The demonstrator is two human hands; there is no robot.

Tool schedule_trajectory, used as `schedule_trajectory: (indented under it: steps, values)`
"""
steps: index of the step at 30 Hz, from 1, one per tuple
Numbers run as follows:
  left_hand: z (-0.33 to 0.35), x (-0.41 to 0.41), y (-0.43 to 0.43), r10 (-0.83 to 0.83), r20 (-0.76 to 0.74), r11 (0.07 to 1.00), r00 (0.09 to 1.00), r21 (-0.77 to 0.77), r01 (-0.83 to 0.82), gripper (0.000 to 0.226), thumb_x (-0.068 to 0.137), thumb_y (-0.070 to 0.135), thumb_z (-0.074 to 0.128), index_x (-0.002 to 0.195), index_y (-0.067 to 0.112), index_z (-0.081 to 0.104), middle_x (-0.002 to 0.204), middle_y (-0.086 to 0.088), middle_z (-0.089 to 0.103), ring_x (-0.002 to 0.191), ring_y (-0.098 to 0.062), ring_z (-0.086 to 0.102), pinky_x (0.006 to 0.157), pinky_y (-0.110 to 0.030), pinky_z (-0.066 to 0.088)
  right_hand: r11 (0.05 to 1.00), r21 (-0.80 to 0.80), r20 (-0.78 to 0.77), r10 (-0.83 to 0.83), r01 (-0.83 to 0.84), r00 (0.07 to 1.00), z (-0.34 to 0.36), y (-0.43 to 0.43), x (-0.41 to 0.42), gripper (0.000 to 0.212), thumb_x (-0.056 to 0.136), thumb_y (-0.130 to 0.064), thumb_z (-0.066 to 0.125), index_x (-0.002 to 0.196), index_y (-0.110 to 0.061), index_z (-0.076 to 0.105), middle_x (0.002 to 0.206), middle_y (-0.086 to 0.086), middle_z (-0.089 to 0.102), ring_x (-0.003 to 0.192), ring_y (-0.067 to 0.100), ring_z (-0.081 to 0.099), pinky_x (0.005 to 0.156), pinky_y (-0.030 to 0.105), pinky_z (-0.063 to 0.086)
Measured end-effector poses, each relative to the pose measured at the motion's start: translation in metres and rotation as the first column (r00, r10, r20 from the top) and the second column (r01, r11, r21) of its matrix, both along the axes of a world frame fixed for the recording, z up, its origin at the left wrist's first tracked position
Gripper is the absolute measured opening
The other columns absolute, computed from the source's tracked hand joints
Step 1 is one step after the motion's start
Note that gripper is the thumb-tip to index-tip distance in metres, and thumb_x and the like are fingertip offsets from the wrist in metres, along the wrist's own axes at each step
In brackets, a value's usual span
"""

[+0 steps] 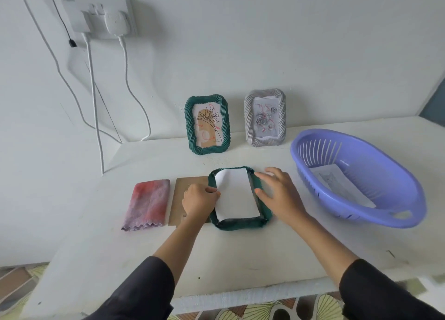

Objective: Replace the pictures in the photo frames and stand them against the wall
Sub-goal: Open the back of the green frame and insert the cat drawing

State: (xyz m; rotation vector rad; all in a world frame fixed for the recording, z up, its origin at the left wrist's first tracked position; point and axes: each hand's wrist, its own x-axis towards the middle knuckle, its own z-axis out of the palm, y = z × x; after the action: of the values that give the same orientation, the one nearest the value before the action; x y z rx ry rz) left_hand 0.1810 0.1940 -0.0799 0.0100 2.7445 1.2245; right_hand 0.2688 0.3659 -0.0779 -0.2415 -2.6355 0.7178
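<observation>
We record: green frame (238,224) ribbed, matt; paper sheet (236,194) smooth, matt white; backing board (178,192) brown card; cloth (148,201) fleecy; basket (385,170) glossy plastic; desk (240,252) matt white.

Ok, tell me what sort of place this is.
Likely a home room: a white table against a wall, chargers plugged into a wall socket, and a purple plastic basket on the table.
</observation>
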Motion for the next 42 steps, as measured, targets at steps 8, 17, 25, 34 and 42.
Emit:
schedule_trajectory:
  steps: [8, 17, 25, 34, 42]
  values:
    - [0.037, 0.004, 0.022, -0.045, -0.027, 0.93, 0.999, 0.365, 0.052, 0.011, 0.084, 0.014, 0.064, 0.093, 0.01, 0.069, 0.088, -0.003, 0.064, 0.082, -0.019, 0.056, 0.079, -0.032, 0.049, 0.95, 0.214, 0.393, -0.297, 0.228, 0.87, 0.086, 0.051, 0.055, 0.06, 0.081, -0.023, 0.066, 0.136, -0.027, 0.042, 0.128, 0.002, 0.058, 0.118, 0.027, 0.052, 0.094, 0.034, 0.04]
    - [0.017, 0.029, 0.101, -0.215, 0.162, 0.921, 0.963, 0.361, 0.145, 0.034, 0.081, 0.003, 0.064, 0.115, 0.007, 0.06, 0.102, -0.012, 0.06, 0.086, -0.022, 0.055, 0.073, -0.028, 0.045, 0.989, -0.027, 0.34, -0.128, 0.146, 0.932, 0.101, 0.083, 0.055, 0.045, 0.076, -0.017, 0.072, 0.12, -0.02, 0.061, 0.093, 0.0, 0.058, 0.087, 0.015, 0.056, 0.078, 0.024, 0.038]
    - [0.004, 0.041, 0.144, -0.207, 0.143, 0.961, 0.968, 0.214, 0.174, 0.032, 0.08, 0.004, 0.06, 0.112, 0.007, 0.06, 0.113, -0.017, 0.064, 0.098, -0.027, 0.061, 0.075, -0.025, 0.043, 0.996, -0.035, 0.342, -0.064, 0.081, 0.937, 0.104, 0.087, 0.052, 0.044, 0.076, -0.021, 0.072, 0.119, -0.02, 0.06, 0.095, 0.001, 0.061, 0.092, 0.016, 0.058, 0.083, 0.028, 0.045]
    - [0.003, 0.048, 0.158, -0.23, 0.122, 0.969, 0.965, 0.121, 0.216, 0.035, 0.083, 0.016, 0.061, 0.116, 0.006, 0.056, 0.119, -0.014, 0.06, 0.104, -0.027, 0.06, 0.076, -0.025, 0.044, 0.999, 0.028, 0.375, -0.024, 0.015, 0.927, 0.086, 0.085, 0.059, 0.044, 0.079, -0.034, 0.067, 0.121, -0.025, 0.055, 0.105, -0.001, 0.066, 0.105, 0.02, 0.058, 0.092, 0.034, 0.045]
    - [0.048, 0.043, 0.173, -0.192, -0.09, 0.922, 0.977, 0.325, 0.211, 0.037, 0.096, 0.036, 0.039, 0.122, 0.014, 0.054, 0.108, -0.01, 0.064, 0.103, -0.032, 0.059, 0.091, -0.038, 0.047, 0.921, 0.277, 0.665, -0.391, 0.276, 0.637, 0.079, 0.169, 0.047, 0.047, 0.082, -0.045, 0.064, 0.108, -0.007, 0.054, 0.104, 0.01, 0.061, 0.102, 0.029, 0.059, 0.074, 0.03, 0.043]
